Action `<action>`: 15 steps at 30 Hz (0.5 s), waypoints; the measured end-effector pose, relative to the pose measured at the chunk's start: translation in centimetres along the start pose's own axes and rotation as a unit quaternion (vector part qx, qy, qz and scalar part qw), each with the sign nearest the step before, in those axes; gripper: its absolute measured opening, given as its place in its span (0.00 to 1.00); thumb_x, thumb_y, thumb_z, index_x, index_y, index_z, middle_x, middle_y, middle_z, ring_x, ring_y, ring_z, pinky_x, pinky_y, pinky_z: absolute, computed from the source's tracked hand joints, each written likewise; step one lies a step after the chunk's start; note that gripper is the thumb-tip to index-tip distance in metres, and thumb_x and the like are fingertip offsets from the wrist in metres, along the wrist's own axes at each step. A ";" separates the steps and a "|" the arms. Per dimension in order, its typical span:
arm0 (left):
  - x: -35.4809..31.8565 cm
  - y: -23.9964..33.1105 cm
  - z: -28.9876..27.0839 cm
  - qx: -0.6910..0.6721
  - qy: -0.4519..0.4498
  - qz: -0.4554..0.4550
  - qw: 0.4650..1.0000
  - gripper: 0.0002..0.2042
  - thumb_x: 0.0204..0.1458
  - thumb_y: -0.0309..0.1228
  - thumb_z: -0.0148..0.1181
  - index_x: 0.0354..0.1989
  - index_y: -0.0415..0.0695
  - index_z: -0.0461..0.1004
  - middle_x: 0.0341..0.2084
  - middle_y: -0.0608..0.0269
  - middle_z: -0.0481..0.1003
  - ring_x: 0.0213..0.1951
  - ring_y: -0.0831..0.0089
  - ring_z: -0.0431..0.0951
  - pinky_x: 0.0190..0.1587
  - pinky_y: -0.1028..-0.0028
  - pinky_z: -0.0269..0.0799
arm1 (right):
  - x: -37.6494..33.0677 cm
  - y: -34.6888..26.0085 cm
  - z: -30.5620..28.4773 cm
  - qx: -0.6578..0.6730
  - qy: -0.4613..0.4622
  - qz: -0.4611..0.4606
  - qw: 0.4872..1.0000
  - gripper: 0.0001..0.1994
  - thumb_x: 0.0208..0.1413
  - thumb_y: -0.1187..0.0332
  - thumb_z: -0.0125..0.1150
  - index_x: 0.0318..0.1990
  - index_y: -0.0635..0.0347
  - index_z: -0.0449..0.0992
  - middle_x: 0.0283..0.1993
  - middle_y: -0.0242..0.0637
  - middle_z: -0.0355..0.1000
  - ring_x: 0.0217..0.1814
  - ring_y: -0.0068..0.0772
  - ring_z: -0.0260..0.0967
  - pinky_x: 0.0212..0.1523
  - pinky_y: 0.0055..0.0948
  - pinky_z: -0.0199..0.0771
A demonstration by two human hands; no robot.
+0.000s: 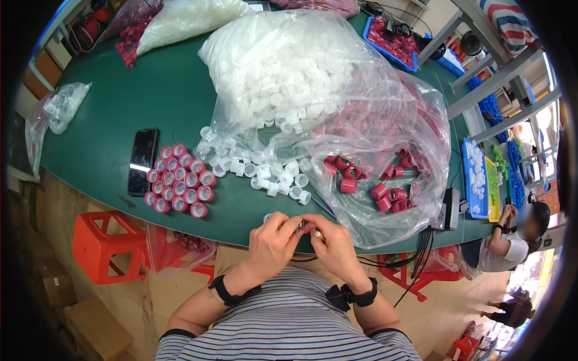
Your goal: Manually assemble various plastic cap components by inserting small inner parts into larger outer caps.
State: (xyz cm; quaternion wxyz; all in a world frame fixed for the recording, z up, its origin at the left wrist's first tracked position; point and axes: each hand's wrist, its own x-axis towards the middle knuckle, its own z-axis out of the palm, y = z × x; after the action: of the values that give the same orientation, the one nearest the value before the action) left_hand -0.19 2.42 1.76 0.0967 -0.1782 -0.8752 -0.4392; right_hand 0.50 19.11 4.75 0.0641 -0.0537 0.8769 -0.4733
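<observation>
Pinching a small, dark, mostly hidden piece (pixel 299 226) beside the green tabletop (pixel 108 120), fingers of the left hand (pixel 271 243) met the curled right hand (pixel 334 243), its grip unclear; the piece seemed light, stiff, best held by its sides.

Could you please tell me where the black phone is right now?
In the head view, the phone lies at left on the green table, beside the grouped red caps.
</observation>
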 end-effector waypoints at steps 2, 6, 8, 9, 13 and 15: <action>-0.2 -0.4 0.3 -0.025 0.002 -0.007 1.000 0.11 0.46 0.22 0.69 0.39 0.39 0.79 0.31 0.57 0.75 0.27 0.60 0.78 0.29 0.67 0.74 | 0.1 -0.7 -0.3 0.010 -0.008 0.024 1.000 0.19 0.52 0.80 0.58 0.54 0.60 0.76 0.37 0.41 0.78 0.27 0.34 0.73 0.31 0.29 0.72; -0.3 -0.7 0.3 -0.079 0.017 -0.007 0.997 0.06 0.48 0.19 0.66 0.35 0.37 0.79 0.27 0.56 0.76 0.25 0.63 0.78 0.26 0.70 0.74 | 0.1 -1.0 0.5 -0.024 -0.010 -0.021 0.999 0.19 0.51 0.78 0.62 0.53 0.56 0.77 0.36 0.40 0.74 0.29 0.41 0.74 0.32 0.34 0.73; -0.3 -0.7 0.1 -0.107 0.015 -0.032 0.994 0.05 0.49 0.19 0.66 0.35 0.36 0.79 0.27 0.56 0.77 0.24 0.66 0.78 0.26 0.71 0.73 | 0.3 -0.7 0.8 -0.037 -0.006 -0.027 0.999 0.19 0.51 0.77 0.63 0.52 0.56 0.78 0.35 0.40 0.74 0.29 0.41 0.74 0.31 0.35 0.72; -0.3 -0.7 0.0 -0.136 0.013 -0.056 0.989 0.05 0.50 0.19 0.65 0.35 0.35 0.79 0.26 0.55 0.78 0.24 0.68 0.78 0.25 0.72 0.73 | 0.4 -0.5 0.9 -0.052 -0.001 -0.034 0.998 0.18 0.52 0.76 0.64 0.52 0.55 0.78 0.35 0.39 0.73 0.29 0.40 0.74 0.30 0.36 0.72; -0.3 -0.6 -0.9 -0.164 0.008 -0.101 0.981 0.05 0.52 0.18 0.64 0.36 0.34 0.79 0.27 0.55 0.79 0.24 0.72 0.80 0.26 0.75 0.74 | 0.3 -0.2 1.6 -0.071 0.032 -0.065 0.995 0.17 0.52 0.76 0.65 0.50 0.54 0.79 0.35 0.38 0.74 0.30 0.40 0.74 0.29 0.36 0.72; -0.3 -0.6 -1.6 -0.156 0.021 -0.106 0.982 0.05 0.54 0.19 0.63 0.37 0.33 0.80 0.28 0.55 0.80 0.26 0.73 0.82 0.27 0.77 0.76 | 0.3 -0.3 1.6 -0.087 0.032 -0.065 0.994 0.17 0.51 0.76 0.66 0.50 0.53 0.79 0.35 0.38 0.74 0.31 0.41 0.75 0.29 0.36 0.73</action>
State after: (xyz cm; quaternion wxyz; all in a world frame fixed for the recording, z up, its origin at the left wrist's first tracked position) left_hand -0.11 0.77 2.20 0.0387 -0.0885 -0.8074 -0.5820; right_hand 0.51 17.61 4.16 0.0005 -0.1010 0.9110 -0.3999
